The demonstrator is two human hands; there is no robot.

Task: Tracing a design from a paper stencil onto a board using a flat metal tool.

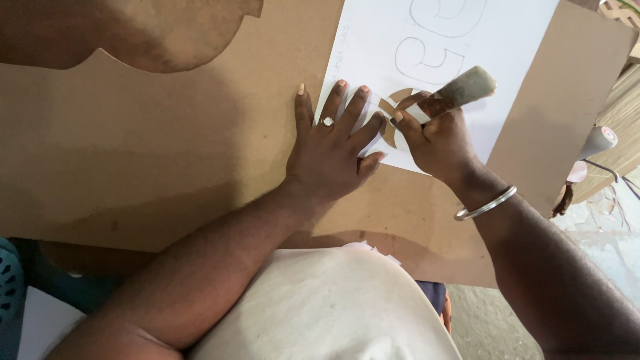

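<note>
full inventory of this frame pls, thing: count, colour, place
board: 1, brown, fills most of the view, under the paper.
paper sheet: 1, white with pencilled curved outlines and cut-out shapes near its lower edge, upper middle on the board.
cutting tool: 1, pale wrapped handle, in the right hand; its tip is hidden at the cut-outs.
ring: 1, silver, on a left-hand finger.
bangle: 1, silver, on the right wrist.
paper scraps: a few, white, at the board's near edge.
pale tube-like thing: 1, white, right edge; kind unclear.
left hand: flat, fingers spread, pressing the paper's lower left edge.
right hand: closed around the cutting tool.
</note>
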